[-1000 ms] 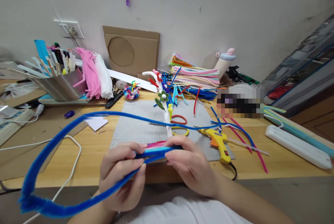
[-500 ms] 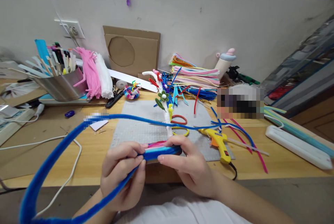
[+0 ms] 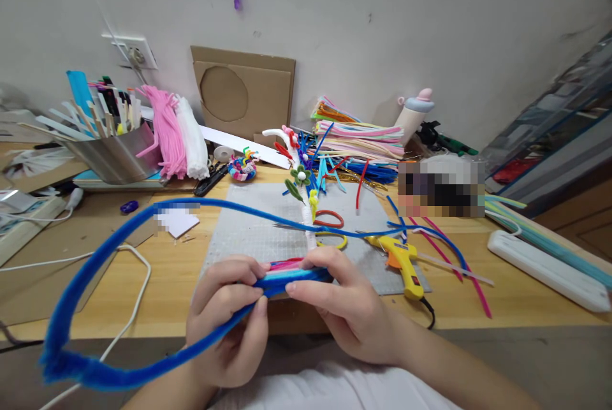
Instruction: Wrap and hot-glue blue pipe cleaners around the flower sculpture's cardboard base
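Note:
A flat coil of pipe cleaners (image 3: 287, 275), with red, pink, light blue and dark blue layers, is held between both hands over the table's front edge. My left hand (image 3: 229, 317) pinches its left end, and my right hand (image 3: 342, 298) grips its right end. From the coil a long blue pipe cleaner (image 3: 138, 220) loops out to the left, bends sharply at the lower left and runs back across the table. Behind the hands stands a white-wrapped stem (image 3: 307, 222) bearing a green flower (image 3: 299, 175).
On the grey cutting mat (image 3: 248, 219) lie scissors (image 3: 329, 219). A yellow glue gun (image 3: 404, 263) rests at the mat's right, near a white power strip (image 3: 547, 270). A metal container (image 3: 119, 155) and pipe cleaner bundles (image 3: 358, 136) stand at the back.
The blue loop at the left has shifted slightly up, and its sharp bend has come into view at the lower left. Both hands keep their grip on the coil.

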`<state>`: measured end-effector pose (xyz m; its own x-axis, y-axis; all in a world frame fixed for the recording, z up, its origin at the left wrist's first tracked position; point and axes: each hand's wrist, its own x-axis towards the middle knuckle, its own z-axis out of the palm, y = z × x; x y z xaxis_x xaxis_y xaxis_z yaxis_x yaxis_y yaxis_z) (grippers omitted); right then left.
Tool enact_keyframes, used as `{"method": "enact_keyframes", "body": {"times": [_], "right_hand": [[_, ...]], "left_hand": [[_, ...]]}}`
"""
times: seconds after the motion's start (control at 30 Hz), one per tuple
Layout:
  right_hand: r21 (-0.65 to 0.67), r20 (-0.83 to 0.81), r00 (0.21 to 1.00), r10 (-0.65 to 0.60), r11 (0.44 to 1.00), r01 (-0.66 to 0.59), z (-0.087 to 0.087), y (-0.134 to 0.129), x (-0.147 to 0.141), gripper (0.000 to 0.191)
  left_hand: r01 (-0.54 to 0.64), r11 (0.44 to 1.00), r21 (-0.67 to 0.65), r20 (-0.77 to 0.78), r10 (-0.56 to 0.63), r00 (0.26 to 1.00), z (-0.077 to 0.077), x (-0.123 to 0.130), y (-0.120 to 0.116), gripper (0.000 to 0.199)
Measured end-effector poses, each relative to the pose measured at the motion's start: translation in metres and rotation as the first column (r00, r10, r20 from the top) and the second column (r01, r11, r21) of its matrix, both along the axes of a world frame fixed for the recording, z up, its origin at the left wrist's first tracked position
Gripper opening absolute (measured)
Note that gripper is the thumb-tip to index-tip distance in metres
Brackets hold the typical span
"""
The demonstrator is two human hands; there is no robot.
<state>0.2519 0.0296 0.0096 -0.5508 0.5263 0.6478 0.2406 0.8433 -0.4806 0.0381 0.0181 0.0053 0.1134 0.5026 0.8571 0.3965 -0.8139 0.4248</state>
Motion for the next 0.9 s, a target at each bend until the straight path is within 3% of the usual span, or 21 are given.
{"method": "enact_keyframes", "body": {"times": [0.47, 0.63, 0.8, 0.9], "right_hand": [[-0.056, -0.026, 0.999, 0.020, 0.998, -0.022, -0.005, 0.001, 0.002, 0.044], [-0.076, -0.184, 0.983, 0.020, 0.996, -0.035, -0.016, 0.003, 0.000, 0.058], [-0.161, -0.291, 0.944, -0.157, 0.980, 0.113, -0.026, 0.000, -0.003, 0.051], [-0.101, -0.264, 0.923, -0.279, 0.960, 0.261, -0.025, -0.003, -0.003, 0.044]], "left_hand": [[-0.012, 0.998, -0.068, -0.068, 0.007, 0.998, 0.001, 0.000, -0.001, 0.025], [-0.013, 0.998, -0.061, -0.087, 0.007, 0.996, 0.001, 0.000, -0.001, 0.025], [-0.049, 0.996, -0.081, -0.054, 0.044, 0.998, 0.002, 0.001, 0.005, 0.023], [-0.074, 0.993, -0.091, -0.027, 0.072, 0.997, 0.002, 0.001, 0.008, 0.023]]}}
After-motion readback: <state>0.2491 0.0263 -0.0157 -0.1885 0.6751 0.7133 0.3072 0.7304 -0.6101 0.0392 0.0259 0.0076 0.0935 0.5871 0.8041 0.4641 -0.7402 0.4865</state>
